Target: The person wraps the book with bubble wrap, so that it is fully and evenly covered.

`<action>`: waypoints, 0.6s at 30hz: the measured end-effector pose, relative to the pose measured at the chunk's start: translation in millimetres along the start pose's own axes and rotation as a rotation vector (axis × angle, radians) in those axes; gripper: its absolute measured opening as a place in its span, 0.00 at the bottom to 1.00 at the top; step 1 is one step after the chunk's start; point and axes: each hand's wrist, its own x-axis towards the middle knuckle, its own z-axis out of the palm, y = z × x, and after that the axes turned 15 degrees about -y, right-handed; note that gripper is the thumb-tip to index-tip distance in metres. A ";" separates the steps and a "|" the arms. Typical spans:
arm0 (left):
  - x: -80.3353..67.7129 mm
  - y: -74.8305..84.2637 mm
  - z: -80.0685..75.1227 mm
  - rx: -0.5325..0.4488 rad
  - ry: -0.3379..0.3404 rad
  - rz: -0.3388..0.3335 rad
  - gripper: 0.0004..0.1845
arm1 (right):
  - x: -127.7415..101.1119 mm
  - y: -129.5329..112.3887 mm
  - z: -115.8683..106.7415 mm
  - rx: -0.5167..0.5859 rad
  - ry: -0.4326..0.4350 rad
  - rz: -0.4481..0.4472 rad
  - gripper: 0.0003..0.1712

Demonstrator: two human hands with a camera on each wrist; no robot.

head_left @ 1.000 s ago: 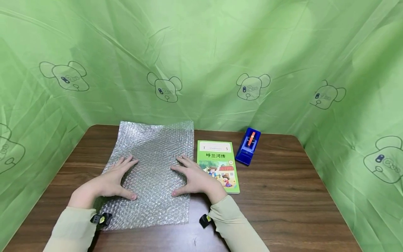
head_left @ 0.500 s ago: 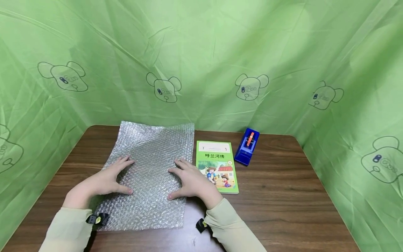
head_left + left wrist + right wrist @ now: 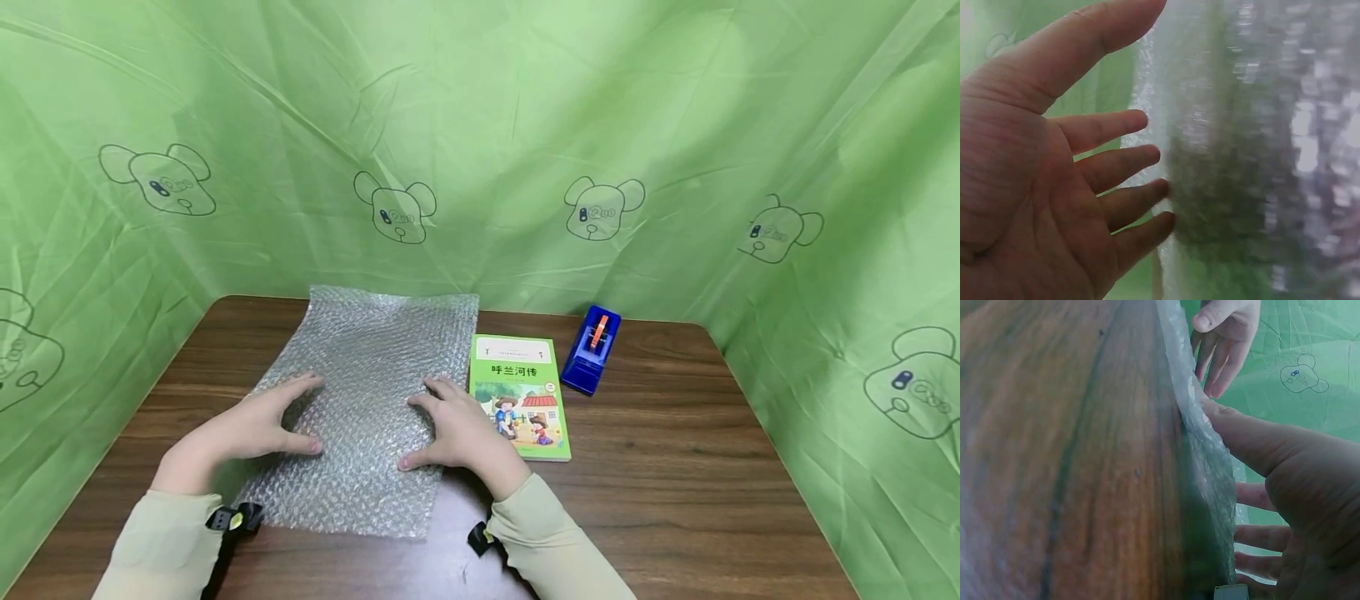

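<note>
The left hand fills the left side of the left wrist view, palm toward the camera, fingers straight and slightly spread, thumb reaching up across the top. The fingertips meet the edge of a sheet of bubble wrap, blurred and silvery, which covers the right side. Green cloth shows between the thumb and the fingers.

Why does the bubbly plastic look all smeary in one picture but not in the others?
Head view: sharp and evenly lit, the bubble wrap shows its bubbles, with glints. Left wrist view: the left hand is fairly clear, but the wrap is very close and blurred into streaks. Right wrist view: the table looks soft and smeared too.
</note>
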 end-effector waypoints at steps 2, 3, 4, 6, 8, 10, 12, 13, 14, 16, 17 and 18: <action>1.1 -1.0 0.6 -0.002 0.003 -0.005 0.61 | -0.6 -0.1 0.6 0.002 0.010 0.008 0.60; 1.4 -1.3 0.8 -0.003 0.006 -0.009 0.61 | -0.8 -0.3 0.9 0.005 0.012 0.012 0.60; 1.3 -1.1 0.9 0.000 0.008 -0.014 0.61 | -1.1 -0.8 1.0 0.005 0.015 0.019 0.59; 1.0 0.3 0.7 -0.005 0.013 -0.011 0.61 | -1.0 -2.2 1.5 0.003 0.027 0.037 0.59; 1.0 2.2 0.6 -0.013 0.012 -0.011 0.61 | -0.9 -3.7 2.5 -0.001 0.041 0.059 0.58; 0.5 3.5 0.9 -0.018 0.011 -0.011 0.61 | -0.5 -5.8 3.8 -0.023 0.060 0.081 0.58; 0.7 4.4 1.3 -0.024 0.012 -0.009 0.60 | -0.2 -7.8 5.5 -0.046 0.077 0.102 0.58; 1.0 4.8 1.7 -0.020 0.013 -0.015 0.60 | -0.2 -8.8 6.3 -0.057 0.086 0.110 0.59; 1.3 4.9 2.2 -0.014 0.016 -0.020 0.61 | 0.1 -9.5 7.0 -0.066 0.093 0.118 0.59; 2.9 4.9 3.5 -0.007 0.015 -0.027 0.61 | -0.4 -11.1 7.6 -0.074 0.099 0.132 0.60; 4.1 4.9 4.2 -0.003 0.013 -0.031 0.61 | -0.5 -11.6 7.9 -0.074 0.102 0.138 0.60; 5.1 4.7 5.0 0.003 0.010 -0.036 0.62 | -0.8 -11.8 8.2 -0.076 0.106 0.141 0.60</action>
